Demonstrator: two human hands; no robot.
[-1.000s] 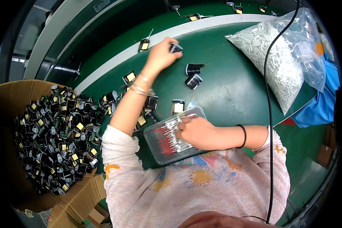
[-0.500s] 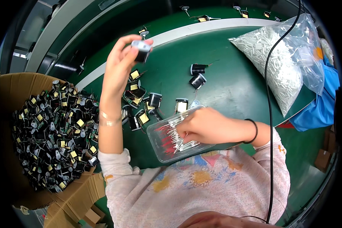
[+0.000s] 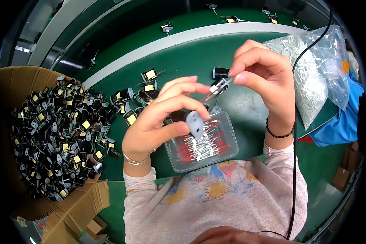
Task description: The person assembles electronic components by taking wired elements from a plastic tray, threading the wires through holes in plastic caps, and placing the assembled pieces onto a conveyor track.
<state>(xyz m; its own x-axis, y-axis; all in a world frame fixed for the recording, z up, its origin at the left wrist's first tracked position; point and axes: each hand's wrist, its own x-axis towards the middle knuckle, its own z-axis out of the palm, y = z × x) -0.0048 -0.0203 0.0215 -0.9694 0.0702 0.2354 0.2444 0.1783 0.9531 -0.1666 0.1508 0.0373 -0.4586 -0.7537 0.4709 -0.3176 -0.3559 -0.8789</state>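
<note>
My left hand (image 3: 156, 120) grips a small black part with a grey oval end cap (image 3: 195, 124), pinched between thumb and fingers above the tray. The cap, with small holes in it, faces right. My right hand (image 3: 268, 75) is raised to the right, thumb and forefinger pinching a thin white pin-like piece (image 3: 228, 81) with a red end that points down-left. Below the hands sits a clear plastic tray (image 3: 234, 142) holding several white-and-red pieces (image 3: 201, 148) laid side by side. The left fingers hide the tray's far left corner.
Black parts with yellow pads (image 3: 150, 74) lie on the green table. A large cardboard box (image 3: 20, 77) full of similar parts stands at left. At right rests a clear bag of white tubes (image 3: 309, 81); a black cable (image 3: 295, 134) hangs before it. Parts lie beyond the white rail (image 3: 191, 34).
My left hand came down and right with the black part, to above the tray. My right hand rose out of the tray with a white-and-red piece. The view shifted slightly.
</note>
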